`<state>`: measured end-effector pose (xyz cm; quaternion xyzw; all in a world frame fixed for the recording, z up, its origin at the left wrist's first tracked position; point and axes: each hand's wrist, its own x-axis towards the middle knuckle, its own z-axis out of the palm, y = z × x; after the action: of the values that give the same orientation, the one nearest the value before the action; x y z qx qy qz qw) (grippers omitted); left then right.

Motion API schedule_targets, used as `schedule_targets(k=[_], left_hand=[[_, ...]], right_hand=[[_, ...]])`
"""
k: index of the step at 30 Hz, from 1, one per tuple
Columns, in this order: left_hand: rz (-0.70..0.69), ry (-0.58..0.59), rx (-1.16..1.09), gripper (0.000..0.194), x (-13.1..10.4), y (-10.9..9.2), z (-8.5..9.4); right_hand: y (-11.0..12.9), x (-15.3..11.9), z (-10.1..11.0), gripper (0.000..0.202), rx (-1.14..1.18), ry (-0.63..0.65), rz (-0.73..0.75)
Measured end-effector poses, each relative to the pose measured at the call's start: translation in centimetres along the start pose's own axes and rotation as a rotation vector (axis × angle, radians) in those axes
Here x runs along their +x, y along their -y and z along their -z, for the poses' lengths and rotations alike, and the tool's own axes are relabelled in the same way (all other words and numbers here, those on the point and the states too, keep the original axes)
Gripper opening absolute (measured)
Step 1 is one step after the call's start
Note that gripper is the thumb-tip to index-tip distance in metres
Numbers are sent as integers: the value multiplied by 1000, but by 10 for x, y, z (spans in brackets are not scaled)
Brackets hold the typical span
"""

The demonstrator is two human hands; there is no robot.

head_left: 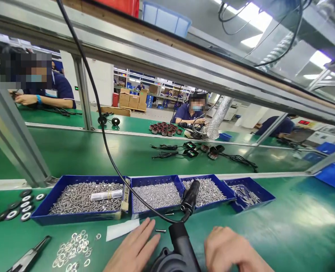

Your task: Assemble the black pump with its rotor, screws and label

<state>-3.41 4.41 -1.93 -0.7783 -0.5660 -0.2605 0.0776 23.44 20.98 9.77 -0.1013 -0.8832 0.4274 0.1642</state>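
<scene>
A: Near edge of the table: left hand is lying flat, fingers spread, touching the black tool. Right hand is curling beside it; whether it's gripping anything, can't tell.

B: Risks?

A: A loose screw is sitting just past the left fingertips, so a sweep could be rolling it away. Washers and pliers are lying toward the near left corner.

B: Farther back?

A: The black cable is draping over the blue screw trays; tugging the tool could be dragging it through them and spilling screws.
</scene>
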Motion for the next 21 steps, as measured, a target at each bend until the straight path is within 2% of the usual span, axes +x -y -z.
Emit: schedule_targets(k=[2,5,6,7,9,11,13,15,17,19,21], left_hand=[[-90,56,121,75,6,2,3],[-119,47,206,38,1,1,5],[-67,26,232,30,-5,0,5],[26,6,268,30,-12,0,6],[225,-33,336,42,-25,1,8],[347,-3,320,38,-34,3,12],[401,76,245,22,-37,7,15],[453,133,207,31,-34,11,18],[478,115,231,46,-30,14,20],[470,50,266,52,-27,17,22],[416,-68,290,48,-24,18,23]], right_hand=[[-9,10,1,32,-155,13,-121],[-30,29,-14,23,-345,51,-228],[-37,34,-23,21,-353,69,-228],[-42,38,-32,19,-342,88,-226],[-50,42,-51,18,-294,108,-236],[-54,43,-63,20,-262,97,-251],[-55,44,-68,20,-252,90,-276],[-55,45,-68,20,-255,62,-308],[-55,47,-67,23,-274,51,-336],[-54,49,-67,25,-293,64,-323],[-54,50,-67,27,-307,65,-299]])
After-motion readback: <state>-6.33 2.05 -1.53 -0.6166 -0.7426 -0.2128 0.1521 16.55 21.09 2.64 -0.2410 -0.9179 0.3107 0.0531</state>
